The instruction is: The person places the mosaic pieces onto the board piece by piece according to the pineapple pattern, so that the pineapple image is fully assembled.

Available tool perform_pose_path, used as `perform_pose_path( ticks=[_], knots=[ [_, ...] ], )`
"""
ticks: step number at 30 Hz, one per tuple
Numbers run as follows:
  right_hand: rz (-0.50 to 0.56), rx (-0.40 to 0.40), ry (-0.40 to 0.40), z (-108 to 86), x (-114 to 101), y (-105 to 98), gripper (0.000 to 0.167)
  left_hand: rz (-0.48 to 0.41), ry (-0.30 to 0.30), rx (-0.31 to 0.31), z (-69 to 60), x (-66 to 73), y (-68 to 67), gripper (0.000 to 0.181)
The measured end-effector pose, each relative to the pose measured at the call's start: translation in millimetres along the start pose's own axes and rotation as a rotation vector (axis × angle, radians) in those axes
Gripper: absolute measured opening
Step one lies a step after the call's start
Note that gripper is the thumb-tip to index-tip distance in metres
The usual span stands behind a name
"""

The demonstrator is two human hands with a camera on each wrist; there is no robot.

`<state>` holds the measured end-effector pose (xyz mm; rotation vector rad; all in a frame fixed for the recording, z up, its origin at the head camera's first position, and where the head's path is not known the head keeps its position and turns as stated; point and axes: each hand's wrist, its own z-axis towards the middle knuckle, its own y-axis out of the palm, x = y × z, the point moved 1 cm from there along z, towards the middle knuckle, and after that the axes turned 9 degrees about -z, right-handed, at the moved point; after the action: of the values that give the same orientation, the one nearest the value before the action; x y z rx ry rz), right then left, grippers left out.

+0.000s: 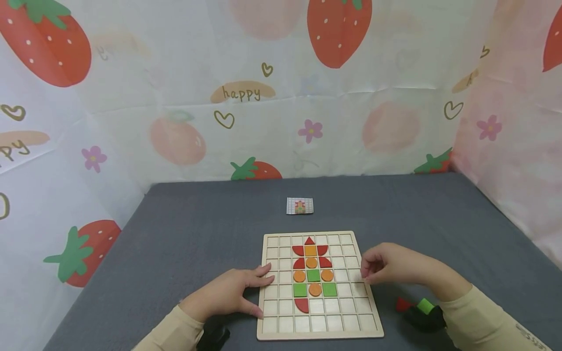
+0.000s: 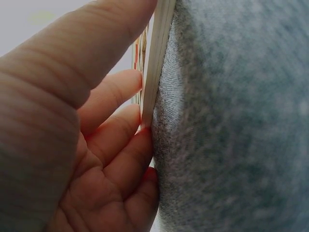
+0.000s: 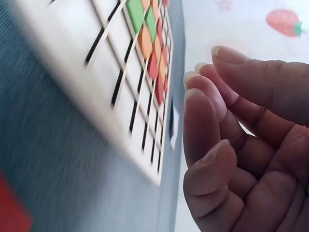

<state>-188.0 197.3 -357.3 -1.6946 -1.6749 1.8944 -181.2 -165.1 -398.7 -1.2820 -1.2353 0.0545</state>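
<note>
A wooden grid board lies on the grey cloth, with red, orange and green flat pieces set in its middle squares. Among them are a red triangle at the top, a green square in the centre and a red quarter-circle lowest. My left hand rests on the board's left edge, fingers extended and touching the rim. By the right edge hovers my right hand; its fingers are loosely bent, thumb apart, with nothing seen between them.
Beyond the board lies a small card with a printed coloured pattern. Near my right wrist are loose red and green pieces, partly hidden by the black wrist device. Strawberry-printed curtains enclose the table.
</note>
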Motion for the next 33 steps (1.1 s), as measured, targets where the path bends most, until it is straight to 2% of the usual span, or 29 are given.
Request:
perform_pose_path(
  ticks=[6,12,21,26,33],
  knots=[
    [0.052,-0.002,0.013,-22.6,24,-6,0.006,-0.001,-0.012,-0.002,0.8,-0.7,1.0,0.077],
    [0.051,-0.003,0.014,-40.1,44,-7,0.008,-0.001,-0.016,-0.003,1.1,-0.7,1.2,0.077],
    [0.103,-0.087,0.063,-60.5,69,-3,0.017,-0.006,-0.015,-0.006,-0.6,0.6,0.4,0.077],
    [0.098,-0.126,0.063,-68.0,76,0,0.025,-0.002,-0.012,-0.004,-0.9,1.1,0.5,0.077],
    [0.067,-0.127,0.07,-70.6,76,2,0.027,-0.011,-0.016,-0.007,-0.3,0.6,-0.2,0.078]
  ],
)
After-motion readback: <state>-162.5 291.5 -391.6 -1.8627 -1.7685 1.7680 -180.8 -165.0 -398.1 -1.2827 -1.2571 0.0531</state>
